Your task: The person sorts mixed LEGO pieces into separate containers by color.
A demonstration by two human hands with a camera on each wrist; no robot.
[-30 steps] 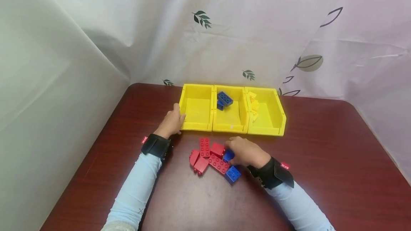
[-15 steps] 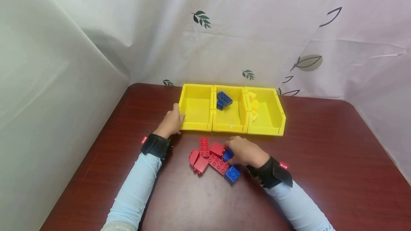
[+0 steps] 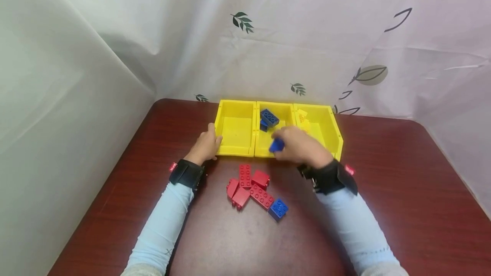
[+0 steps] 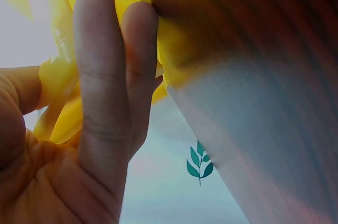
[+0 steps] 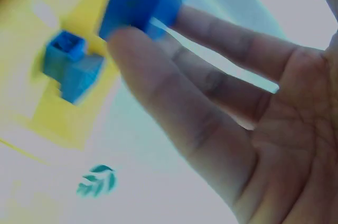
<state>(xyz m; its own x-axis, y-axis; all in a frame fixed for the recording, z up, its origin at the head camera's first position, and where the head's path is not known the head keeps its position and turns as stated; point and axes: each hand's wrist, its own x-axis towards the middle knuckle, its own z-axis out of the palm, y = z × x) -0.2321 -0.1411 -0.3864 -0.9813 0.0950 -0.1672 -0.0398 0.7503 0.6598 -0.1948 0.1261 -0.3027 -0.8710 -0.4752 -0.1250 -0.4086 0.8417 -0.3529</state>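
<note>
My right hand (image 3: 301,144) pinches a blue toy brick (image 3: 277,145) above the front part of the middle yellow bin (image 3: 264,151); the right wrist view shows the brick (image 5: 140,2) between thumb and fingers, blurred. Inside that bin lie two blue bricks (image 3: 270,117). My left hand (image 3: 204,145) grips the left wall of the left yellow bin (image 3: 235,153), where the left wrist view shows two fingers (image 4: 100,65) extended alongside the yellow plastic. On the table in front are several red bricks (image 3: 262,196) and one blue brick (image 3: 278,210).
The right yellow bin (image 3: 326,127) holds yellow bricks (image 3: 302,118), partly hidden by my right hand. All three bins stand side by side near the back of the dark red table (image 3: 391,191). A white leaf-print cloth (image 3: 261,54) hangs behind them.
My right hand has lifted a blue brick from the pile and carried it forward over the middle bin. The left hand stays at the left bin.
</note>
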